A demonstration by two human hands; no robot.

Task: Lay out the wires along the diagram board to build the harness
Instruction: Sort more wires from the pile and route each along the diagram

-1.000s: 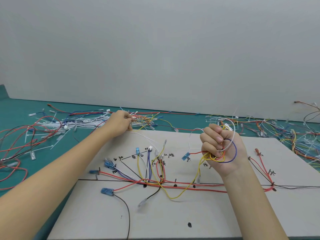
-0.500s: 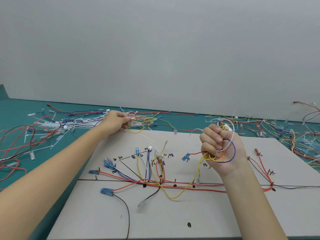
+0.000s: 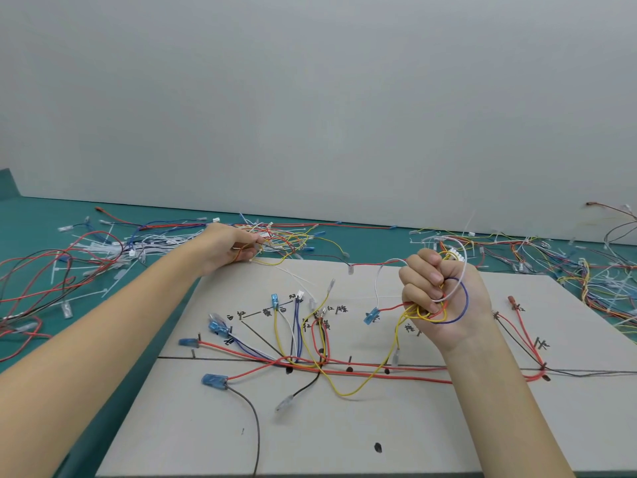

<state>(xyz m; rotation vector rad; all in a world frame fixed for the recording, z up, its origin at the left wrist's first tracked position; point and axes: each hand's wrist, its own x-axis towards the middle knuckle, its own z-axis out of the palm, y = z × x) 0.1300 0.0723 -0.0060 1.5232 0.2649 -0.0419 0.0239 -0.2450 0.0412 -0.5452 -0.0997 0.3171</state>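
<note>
We are working at the pale grey diagram board (image 3: 344, 426) in the lower centre of the frame, where red, yellow, blue and black wires (image 3: 344, 369) are already lying along the drawn lines between small pegs. Our right hand (image 3: 441, 298), centre right, is clenching a coiled bundle of yellow, red, white and blue wires (image 3: 448, 310) with a white connector at the top of the fist. Our left hand (image 3: 227, 248), upper left of centre, is pinching a thin wire out of the tangled pile of loose coloured wires (image 3: 282, 241) on the green table (image 3: 41, 215) just beyond the board's far edge.

To do this step well, we judge that we should be drawing one wire only, slowly, so that neighbours are not dragged onto the board, then matching its colour to the handwritten label before routing it round the pegs.

Hard to make out: which wire the left fingers are actually holding; the handwritten labels; and the board's near edge, which is cut off at the bottom.
</note>
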